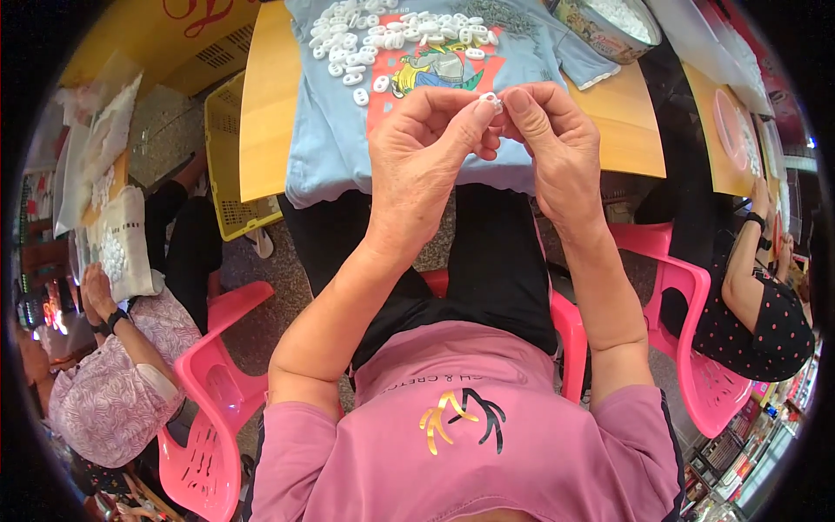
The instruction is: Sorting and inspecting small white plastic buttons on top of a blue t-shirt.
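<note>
Both hands are raised over the near edge of a light-blue T-shirt (330,139) spread on a wooden table. Between my fingertips is a small white plastic cord lock (491,102) with a hole in it. My left hand (424,161) pinches it with thumb and forefinger. My right hand (557,143) closes on its other side, thumb against forefinger; the fingers partly hide the piece. Beyond the hands, a pile of white cord locks (348,39) lies on the shirt, several of them apart at its near side. Next to it is a greyish heap of tiny pieces (500,17), too fine to make out.
A printed tub (596,39) of white pieces stands at the far right of the table (622,109). A yellow crate (228,165) is beside the table's left side. People sit on pink chairs to the left (209,409) and right (687,304), their hands at other tables.
</note>
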`<control>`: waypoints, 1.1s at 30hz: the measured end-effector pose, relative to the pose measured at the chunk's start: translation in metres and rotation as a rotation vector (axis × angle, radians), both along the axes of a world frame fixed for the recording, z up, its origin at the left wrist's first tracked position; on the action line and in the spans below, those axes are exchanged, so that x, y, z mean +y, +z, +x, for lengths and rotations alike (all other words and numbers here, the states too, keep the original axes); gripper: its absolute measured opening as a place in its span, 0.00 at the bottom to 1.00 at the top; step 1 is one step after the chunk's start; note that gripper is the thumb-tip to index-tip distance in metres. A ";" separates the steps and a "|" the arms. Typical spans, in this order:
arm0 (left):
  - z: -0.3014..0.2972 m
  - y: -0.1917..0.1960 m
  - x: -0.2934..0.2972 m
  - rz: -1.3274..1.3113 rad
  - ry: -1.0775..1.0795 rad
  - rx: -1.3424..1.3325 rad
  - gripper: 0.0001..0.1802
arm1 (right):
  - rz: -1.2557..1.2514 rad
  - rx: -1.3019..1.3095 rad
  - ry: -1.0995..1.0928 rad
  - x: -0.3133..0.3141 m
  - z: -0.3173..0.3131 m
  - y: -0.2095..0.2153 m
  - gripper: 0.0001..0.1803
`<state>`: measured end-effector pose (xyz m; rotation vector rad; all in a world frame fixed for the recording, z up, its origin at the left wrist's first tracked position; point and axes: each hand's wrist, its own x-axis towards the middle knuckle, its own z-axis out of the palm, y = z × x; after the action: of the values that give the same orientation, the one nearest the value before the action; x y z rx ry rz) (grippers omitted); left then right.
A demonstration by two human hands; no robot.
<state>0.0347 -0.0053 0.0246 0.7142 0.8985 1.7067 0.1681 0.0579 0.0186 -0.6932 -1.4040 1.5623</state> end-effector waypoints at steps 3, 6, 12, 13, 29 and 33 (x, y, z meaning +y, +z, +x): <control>-0.001 0.001 0.000 0.009 0.010 0.004 0.09 | -0.045 0.023 -0.001 0.000 0.000 0.001 0.10; -0.001 0.001 0.000 -0.006 -0.028 0.020 0.09 | -0.043 0.005 0.029 0.003 0.002 -0.002 0.10; 0.000 0.000 0.001 -0.016 -0.011 0.020 0.10 | -0.022 0.014 -0.015 0.001 0.000 -0.001 0.10; 0.000 0.000 0.001 -0.016 -0.011 0.020 0.10 | -0.022 0.014 -0.015 0.002 0.000 -0.001 0.10; 0.004 -0.002 0.000 -0.003 0.027 0.120 0.08 | 0.123 -0.085 -0.067 -0.001 -0.002 0.002 0.08; 0.011 -0.004 0.001 -0.017 0.098 0.196 0.08 | 0.244 -0.147 -0.136 -0.001 -0.004 -0.003 0.08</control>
<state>0.0458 -0.0042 0.0202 0.8497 1.0979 1.7336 0.1637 0.0569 0.0158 -0.7489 -1.5890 1.2303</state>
